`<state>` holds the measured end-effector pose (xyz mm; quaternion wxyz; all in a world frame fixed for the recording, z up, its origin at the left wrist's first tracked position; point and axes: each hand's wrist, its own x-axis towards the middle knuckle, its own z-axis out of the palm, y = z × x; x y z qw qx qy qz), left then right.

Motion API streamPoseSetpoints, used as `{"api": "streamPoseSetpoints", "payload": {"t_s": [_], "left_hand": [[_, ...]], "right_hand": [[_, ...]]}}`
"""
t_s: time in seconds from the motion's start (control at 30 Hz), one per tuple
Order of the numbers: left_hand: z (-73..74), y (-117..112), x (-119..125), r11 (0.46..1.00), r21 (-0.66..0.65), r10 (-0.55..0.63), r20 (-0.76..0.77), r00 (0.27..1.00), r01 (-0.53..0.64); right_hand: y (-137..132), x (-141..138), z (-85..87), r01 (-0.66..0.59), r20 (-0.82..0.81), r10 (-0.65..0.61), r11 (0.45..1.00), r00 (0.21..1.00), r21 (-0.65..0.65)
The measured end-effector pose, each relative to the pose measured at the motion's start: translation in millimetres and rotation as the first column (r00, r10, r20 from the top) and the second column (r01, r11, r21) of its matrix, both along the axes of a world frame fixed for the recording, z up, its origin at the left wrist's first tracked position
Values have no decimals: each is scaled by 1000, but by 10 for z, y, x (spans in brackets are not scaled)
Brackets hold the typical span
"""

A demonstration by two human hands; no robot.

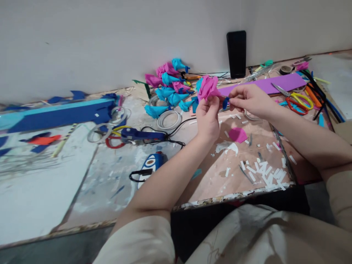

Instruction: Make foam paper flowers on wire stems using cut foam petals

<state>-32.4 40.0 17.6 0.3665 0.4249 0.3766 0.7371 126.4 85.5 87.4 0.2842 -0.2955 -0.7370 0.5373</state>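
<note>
A pink paper flower [207, 88] is pinched between the thumb and fingers of my left hand [209, 113]. At its base sits a dark blue paper piece [226, 103], pointing right. The fingertips of my right hand [249, 99] are closed together at the end of that blue piece. Whether a thin stem also lies between them is hidden. Just left of my left hand lies a pile of finished pink and light blue paper flowers [167, 93]. A purple strip [264, 84] runs behind my right hand.
Scissors [297, 104] lie at the right, a black phone [236, 54] leans on the wall. Below my hands are a pink petal [238, 135] and white paper scraps [265, 172]. A blue glue gun [155, 161], tape rolls [169, 120] and blue sheets [63, 115] lie leftward.
</note>
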Motion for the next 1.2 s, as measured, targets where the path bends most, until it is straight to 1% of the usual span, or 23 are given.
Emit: {"api": "streamPoseSetpoints", "payload": {"t_s": [0.13,0.33,0.47,0.57,0.7,0.8,0.9,0.97,1.03,1.1,1.2], "left_hand": [[23,-38,26,996,29,-80,49,996,79],[-20,-79,85,989,0,-147,13,989,147],[-28,-101,103,982,25,-188,2,982,188],[-41,-123,118,982,18,-186,-24,982,186],[-68,-157,138,990,-2,-140,-126,982,141],[-41,-191,125,993,20,-108,-269,957,117],[78,-236,92,989,115,-31,-454,890,93],[209,-267,76,978,196,53,-585,809,77],[365,-288,74,957,288,175,-683,709,42],[529,-290,94,924,381,311,-742,594,-8],[761,-242,167,854,512,498,-747,440,-97]], "right_hand": [[-9,-21,14,31,-81,-32,999,996,-9],[-13,-48,48,65,-219,-79,995,972,-72],[-9,-47,45,80,-330,-96,995,939,-62],[10,-41,35,103,-364,-117,993,924,-58],[38,-39,30,149,-415,-167,986,895,-76],[45,-38,40,177,-463,-199,980,864,-89],[32,-33,65,200,-494,-227,974,839,-108],[18,-28,87,206,-523,-247,969,816,-137],[4,-19,113,211,-557,-270,963,786,-169],[-6,-4,142,216,-579,-289,957,762,-194],[-15,22,187,209,-591,-300,953,749,-218]]}}
